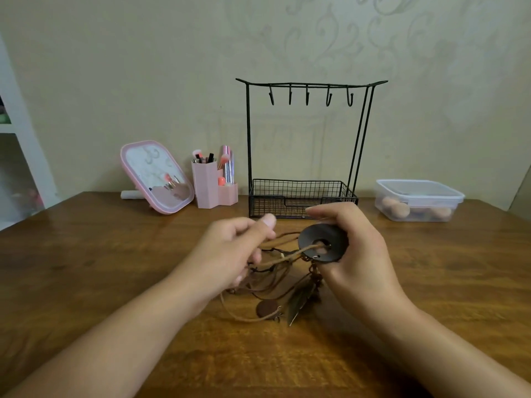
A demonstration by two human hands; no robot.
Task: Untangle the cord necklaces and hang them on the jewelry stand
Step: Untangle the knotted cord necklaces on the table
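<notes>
Just above the middle of the table (86, 282), the right hand (353, 254) grips a dark round disc pendant (323, 244), fingers curled over its top edge and thumb side below, with a tan cord (290, 255) running through the hole in its centre. The left hand (230, 254) is just beside it, fingers curled and thumb raised, pinching cords that lead toward the disc; which strand it has I cannot tell, as that hand is a little blurred.

Between and below the two hands hangs the knot of cord necklaces (270, 280), several brown strands crossing one another, with a flat round brown pendant (265, 308) and a feather pendant (300, 304) resting on the wood beneath.

Behind the hands stands the black wire jewelry stand (310, 145), its basket near the fingertips. All five hooks (307, 96) on its top bar are bare.

My judgement is that the task is at an early stage: the cords look thoroughly tangled, no necklace appears freed, and nothing has been hung. Left to do is separating each necklace, probably starting with the disc one, and then looping each over a hook.
</notes>
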